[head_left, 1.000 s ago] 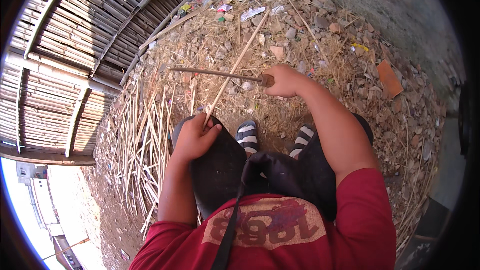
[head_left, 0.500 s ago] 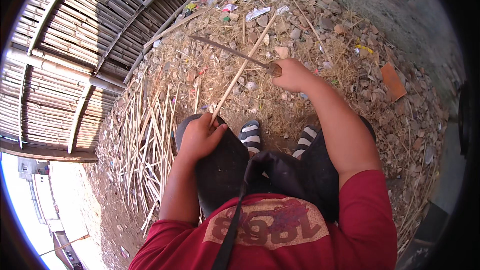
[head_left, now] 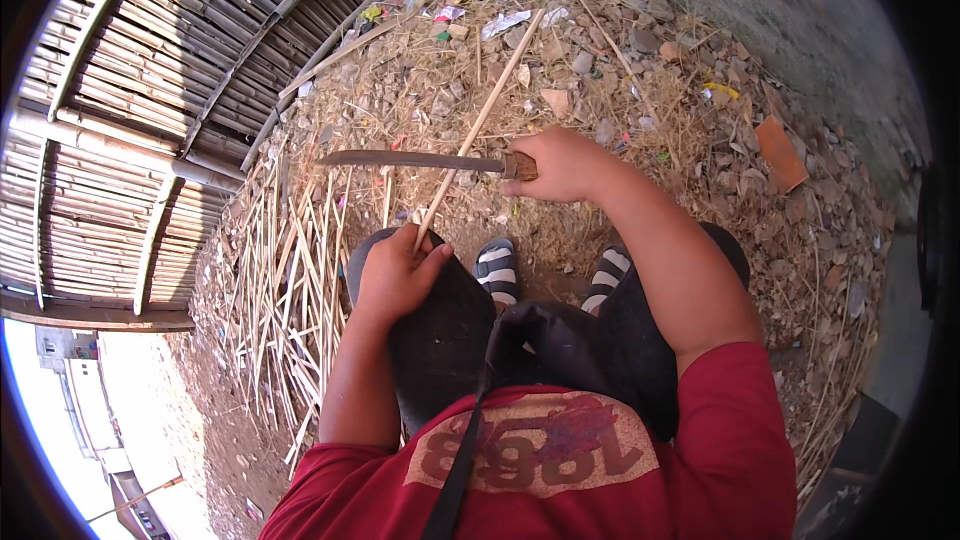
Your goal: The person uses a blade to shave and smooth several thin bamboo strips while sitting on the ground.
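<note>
My left hand (head_left: 403, 280) is closed around the lower end of a long pale bamboo strip (head_left: 487, 108), by my left knee. The strip slants up and away to the right. In my right hand (head_left: 562, 166) is the wooden handle of a machete (head_left: 420, 159). Its long dark blade points left and crosses the strip above my left hand; whether the two touch I cannot tell. The handle's end inside my right fist is hidden.
Many loose bamboo strips (head_left: 290, 290) lie heaped left of my legs. A bamboo-slat wall (head_left: 130, 70) rises at the left, a rough masonry wall (head_left: 790, 10) at the far right. Rubble and straw cover the ground, with a flat orange piece (head_left: 780, 155) at right.
My right hand has come nearer and slightly left, and the machete has swung from slanting to nearly level, lower along the strip. My left hand stays nearly in place.
</note>
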Available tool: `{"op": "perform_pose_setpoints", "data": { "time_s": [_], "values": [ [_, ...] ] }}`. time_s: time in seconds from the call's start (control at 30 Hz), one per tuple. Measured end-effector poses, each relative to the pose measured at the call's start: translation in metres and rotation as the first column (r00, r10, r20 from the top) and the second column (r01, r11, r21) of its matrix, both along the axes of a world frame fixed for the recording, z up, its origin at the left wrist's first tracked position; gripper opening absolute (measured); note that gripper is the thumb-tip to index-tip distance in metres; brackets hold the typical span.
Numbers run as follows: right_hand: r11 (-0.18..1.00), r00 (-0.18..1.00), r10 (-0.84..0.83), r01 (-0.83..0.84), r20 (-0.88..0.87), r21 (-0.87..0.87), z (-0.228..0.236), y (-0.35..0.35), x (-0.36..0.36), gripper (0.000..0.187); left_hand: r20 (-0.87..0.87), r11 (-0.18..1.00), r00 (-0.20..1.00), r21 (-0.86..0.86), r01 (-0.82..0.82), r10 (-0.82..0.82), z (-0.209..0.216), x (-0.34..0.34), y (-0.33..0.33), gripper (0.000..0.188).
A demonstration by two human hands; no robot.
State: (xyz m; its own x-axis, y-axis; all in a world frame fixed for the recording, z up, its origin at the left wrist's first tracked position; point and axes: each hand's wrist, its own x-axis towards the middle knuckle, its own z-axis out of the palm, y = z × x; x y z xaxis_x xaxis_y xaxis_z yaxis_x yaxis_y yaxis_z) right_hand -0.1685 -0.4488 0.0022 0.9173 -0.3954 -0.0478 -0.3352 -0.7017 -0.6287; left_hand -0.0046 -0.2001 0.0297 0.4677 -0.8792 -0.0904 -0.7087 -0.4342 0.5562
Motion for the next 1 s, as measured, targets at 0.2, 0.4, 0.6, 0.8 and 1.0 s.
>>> {"op": "perform_pose_setpoints", "data": {
  "time_s": [0.2,0.4,0.6,0.8,1.0],
  "values": [
    [0.992,0.992,0.126,-0.125,-0.019,0.022,0.024,0.003,-0.014,0.059,-0.003,1.000,1.000,-0.009,-0.004,0.004,0.001,0.000,0.002,0.032],
    [0.998,1.000,-0.003,0.003,0.007,0.059,0.020,-0.005,-0.014,0.057,-0.026,0.998,1.000,-0.054,-0.011,0.010,0.002,0.001,0.001,0.031],
    [0.964,0.996,-0.091,0.089,0.002,-0.252,0.017,-0.004,-0.010,0.044,-0.053,0.998,0.998,-0.063,-0.026,0.023,0.001,0.003,0.002,0.034],
    [0.876,0.989,-0.104,0.143,0.110,-0.460,0.004,0.003,-0.003,0.033,-0.012,0.997,1.000,-0.081,-0.019,0.018,-0.007,0.005,0.002,0.033],
    [0.843,0.975,-0.105,0.193,0.198,-0.503,-0.004,0.008,0.006,0.032,-0.033,0.995,0.998,-0.088,-0.051,0.049,-0.006,0.004,0.004,0.033]
  ]
}}
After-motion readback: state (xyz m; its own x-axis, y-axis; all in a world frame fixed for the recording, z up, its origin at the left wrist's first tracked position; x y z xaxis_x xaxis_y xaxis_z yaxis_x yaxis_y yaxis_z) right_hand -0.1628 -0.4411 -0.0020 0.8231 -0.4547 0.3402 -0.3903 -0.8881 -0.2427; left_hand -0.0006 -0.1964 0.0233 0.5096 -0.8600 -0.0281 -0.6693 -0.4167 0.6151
